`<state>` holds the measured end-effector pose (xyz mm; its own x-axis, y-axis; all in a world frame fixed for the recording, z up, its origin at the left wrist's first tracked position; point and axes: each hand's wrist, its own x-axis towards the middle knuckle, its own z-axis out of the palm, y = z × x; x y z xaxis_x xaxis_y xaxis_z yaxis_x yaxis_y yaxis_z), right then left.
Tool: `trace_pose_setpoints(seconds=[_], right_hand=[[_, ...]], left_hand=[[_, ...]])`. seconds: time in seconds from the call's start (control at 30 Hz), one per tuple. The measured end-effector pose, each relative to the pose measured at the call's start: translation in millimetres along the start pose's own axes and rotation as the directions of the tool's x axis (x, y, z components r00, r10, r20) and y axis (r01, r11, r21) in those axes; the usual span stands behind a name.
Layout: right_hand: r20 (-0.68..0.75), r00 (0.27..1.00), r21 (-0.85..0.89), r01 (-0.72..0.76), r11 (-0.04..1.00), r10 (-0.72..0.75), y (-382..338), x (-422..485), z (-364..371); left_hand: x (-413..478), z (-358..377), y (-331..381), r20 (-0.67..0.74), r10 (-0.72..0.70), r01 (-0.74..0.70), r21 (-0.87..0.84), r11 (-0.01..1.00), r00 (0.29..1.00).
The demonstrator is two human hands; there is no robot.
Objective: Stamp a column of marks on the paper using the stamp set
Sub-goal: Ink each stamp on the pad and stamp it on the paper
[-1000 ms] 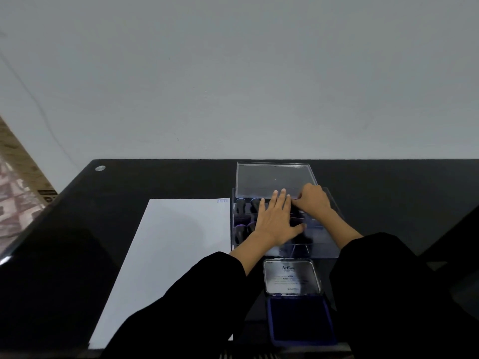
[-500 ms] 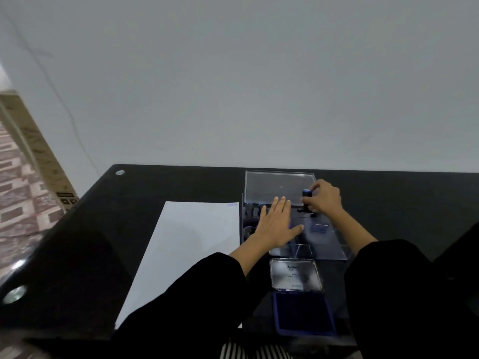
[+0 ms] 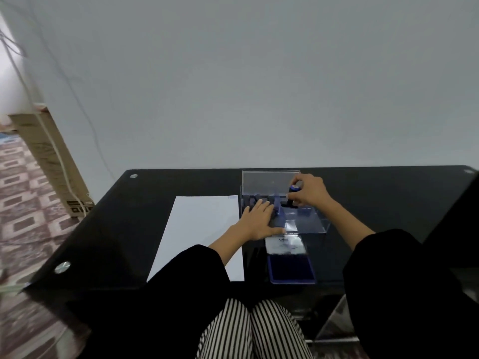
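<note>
Blue-capped stamp [image 3: 292,195] is pinched by right grip [image 3: 309,190] over clear case [image 3: 315,224], held down by flat, straight-fingered left grip [image 3: 255,220]; stamp could be snagged on dividers, case tipped.

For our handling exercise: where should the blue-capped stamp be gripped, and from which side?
Take the stamp by its narrow handle under the blue cap, from above: it stands upright, broad base down over the clear box, as the right hand pinches it.
</note>
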<state>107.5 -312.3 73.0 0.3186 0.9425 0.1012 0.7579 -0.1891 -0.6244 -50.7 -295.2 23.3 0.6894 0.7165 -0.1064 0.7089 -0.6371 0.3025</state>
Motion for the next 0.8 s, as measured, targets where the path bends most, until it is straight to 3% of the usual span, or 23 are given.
trace_pose_setpoints(seconds=[0.43,0.8], right_hand=[[0.201,0.98,-0.155,0.028,0.987,0.004,19.1,-90.8,23.7],[0.132,0.99,-0.208,0.071,0.976,-0.044,32.0,-118.5,45.0]], left_hand=[[-54.3,56.0,11.6,0.146,0.003,-0.012,0.058,0.998,0.989],[-63.7,90.8,8.6,0.053,-0.045,0.043,0.03,0.999,0.998]])
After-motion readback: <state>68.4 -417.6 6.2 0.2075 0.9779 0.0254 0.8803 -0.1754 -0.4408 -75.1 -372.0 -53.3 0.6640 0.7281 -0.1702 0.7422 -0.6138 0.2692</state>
